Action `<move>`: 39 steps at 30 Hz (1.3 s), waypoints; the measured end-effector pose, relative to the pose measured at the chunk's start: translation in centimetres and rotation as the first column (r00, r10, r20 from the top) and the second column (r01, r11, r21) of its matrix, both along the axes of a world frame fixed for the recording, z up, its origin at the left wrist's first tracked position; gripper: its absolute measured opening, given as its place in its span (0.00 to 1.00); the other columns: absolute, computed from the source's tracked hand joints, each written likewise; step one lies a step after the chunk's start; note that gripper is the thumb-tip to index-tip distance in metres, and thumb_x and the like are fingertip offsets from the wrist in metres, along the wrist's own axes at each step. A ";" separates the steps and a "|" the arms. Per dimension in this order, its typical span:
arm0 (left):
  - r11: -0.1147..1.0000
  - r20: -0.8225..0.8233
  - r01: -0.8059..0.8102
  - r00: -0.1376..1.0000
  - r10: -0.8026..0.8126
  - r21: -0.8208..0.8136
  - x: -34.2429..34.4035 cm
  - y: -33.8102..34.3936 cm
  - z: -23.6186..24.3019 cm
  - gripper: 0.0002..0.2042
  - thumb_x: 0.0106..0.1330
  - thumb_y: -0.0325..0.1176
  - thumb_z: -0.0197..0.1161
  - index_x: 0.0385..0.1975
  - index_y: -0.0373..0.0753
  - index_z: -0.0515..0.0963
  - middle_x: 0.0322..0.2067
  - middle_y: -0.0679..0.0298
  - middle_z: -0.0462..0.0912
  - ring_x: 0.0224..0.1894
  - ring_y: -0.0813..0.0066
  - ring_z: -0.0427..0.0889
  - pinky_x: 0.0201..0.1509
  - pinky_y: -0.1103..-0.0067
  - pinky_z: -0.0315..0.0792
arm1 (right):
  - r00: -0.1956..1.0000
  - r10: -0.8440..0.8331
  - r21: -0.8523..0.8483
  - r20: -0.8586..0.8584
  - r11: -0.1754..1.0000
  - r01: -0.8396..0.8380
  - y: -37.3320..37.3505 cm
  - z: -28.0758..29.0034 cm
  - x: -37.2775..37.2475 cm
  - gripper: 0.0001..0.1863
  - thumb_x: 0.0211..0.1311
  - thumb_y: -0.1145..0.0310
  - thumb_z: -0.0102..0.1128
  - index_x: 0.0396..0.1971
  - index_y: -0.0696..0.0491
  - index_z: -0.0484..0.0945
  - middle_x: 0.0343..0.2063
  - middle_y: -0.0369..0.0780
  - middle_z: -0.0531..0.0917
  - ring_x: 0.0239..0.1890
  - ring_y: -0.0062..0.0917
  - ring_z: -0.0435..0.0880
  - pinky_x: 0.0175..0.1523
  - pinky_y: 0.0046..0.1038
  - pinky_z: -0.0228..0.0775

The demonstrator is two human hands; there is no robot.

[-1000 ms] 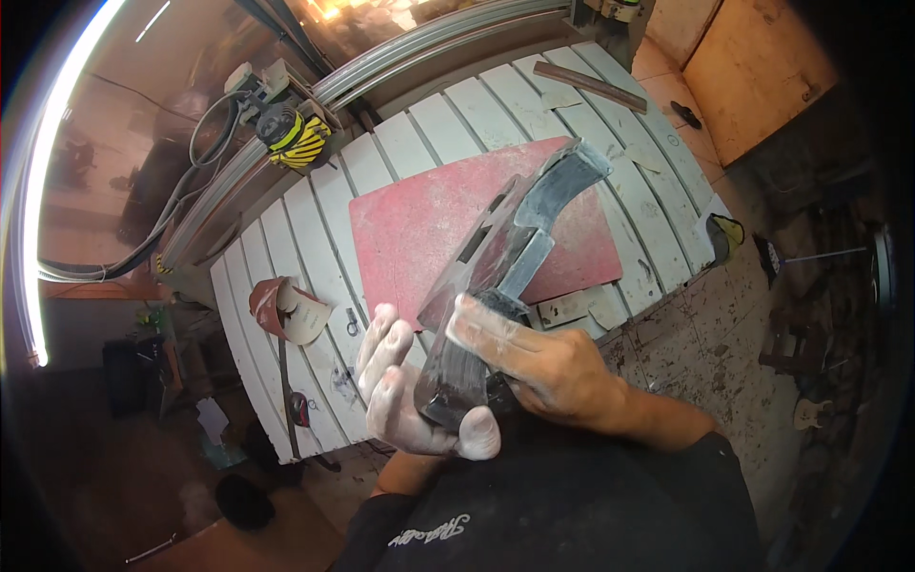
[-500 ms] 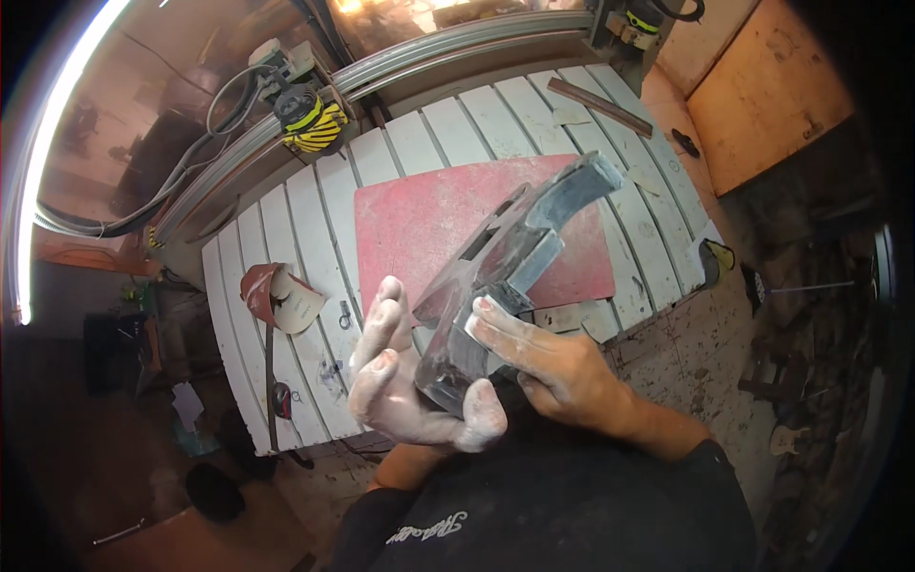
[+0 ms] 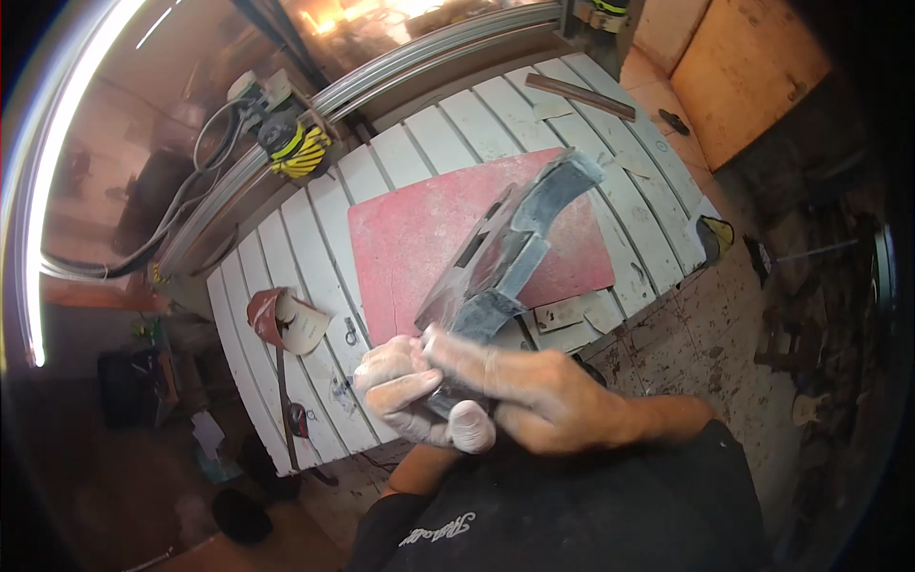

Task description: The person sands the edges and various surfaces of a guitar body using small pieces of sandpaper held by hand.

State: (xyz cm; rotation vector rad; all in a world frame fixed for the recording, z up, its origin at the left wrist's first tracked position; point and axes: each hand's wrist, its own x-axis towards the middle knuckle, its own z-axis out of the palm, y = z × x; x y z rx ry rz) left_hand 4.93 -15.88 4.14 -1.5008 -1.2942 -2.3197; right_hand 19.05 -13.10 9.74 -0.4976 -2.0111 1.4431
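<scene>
A dust-covered dark grey guitar body (image 3: 496,243) is tilted up on its edge, its cut-out slots facing left and its curved side facing me. My left hand (image 3: 405,396), white with dust, wraps round its near end with the thumb toward me. My right hand (image 3: 519,381) lies across that same end, its fingers pressed together and smeared by motion. A small pale piece of sandpaper (image 3: 427,341) shows at its fingertips, mostly hidden. The far end of the guitar body reaches over a red board (image 3: 400,229) on the slatted white table (image 3: 272,262).
A curled sheet of red-brown sandpaper (image 3: 286,319) rests on the table's left side. A wooden strip (image 3: 581,97) lies at the far right, and flat paper pieces (image 3: 572,319) by the near right edge. A metal rail (image 3: 419,67) carrying a machine head (image 3: 291,143) spans the back.
My right hand has slid left and nearer along the guitar body's edge, meeting the left fingers. My left fingers have folded down from being raised. The whole view has turned slightly.
</scene>
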 end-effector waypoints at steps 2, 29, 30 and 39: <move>0.998 0.059 -0.037 0.998 0.033 0.058 0.3 0.5 0.4 0.22 0.60 0.49 0.69 0.36 0.40 0.67 0.28 0.63 0.69 0.29 0.71 0.70 0.35 0.72 0.67 | 0.996 0.031 -0.030 -0.088 0.999 -0.034 0.0 -0.6 0.0 0.40 0.48 0.89 0.50 0.69 0.59 0.70 0.69 0.53 0.70 0.69 0.42 0.74 0.72 0.34 0.69; 1.000 0.123 0.028 0.992 -0.027 -0.011 -1.0 0.9 1.1 0.19 0.64 0.47 0.63 0.40 0.41 0.64 0.33 0.62 0.67 0.35 0.70 0.69 0.41 0.70 0.69 | 1.000 -0.003 0.150 -0.008 0.989 0.004 2.1 -4.8 -1.1 0.43 0.46 0.91 0.50 0.69 0.56 0.69 0.71 0.50 0.68 0.69 0.42 0.74 0.71 0.32 0.70; 0.999 0.143 0.051 0.988 -0.052 0.008 -1.1 1.0 1.2 0.19 0.64 0.47 0.63 0.40 0.41 0.64 0.33 0.61 0.68 0.36 0.70 0.69 0.41 0.70 0.69 | 0.995 -0.036 0.059 0.093 0.998 0.030 1.0 -4.4 -0.7 0.43 0.46 0.92 0.50 0.69 0.56 0.70 0.71 0.51 0.69 0.69 0.42 0.74 0.71 0.32 0.69; 0.999 0.186 0.034 0.982 -0.031 -0.018 -1.3 0.8 1.4 0.17 0.61 0.45 0.60 0.39 0.41 0.63 0.33 0.61 0.66 0.35 0.70 0.67 0.41 0.68 0.69 | 0.999 -0.031 0.126 0.018 0.992 0.029 0.9 -2.6 -0.9 0.42 0.49 0.90 0.52 0.71 0.55 0.68 0.70 0.53 0.69 0.66 0.43 0.77 0.64 0.30 0.78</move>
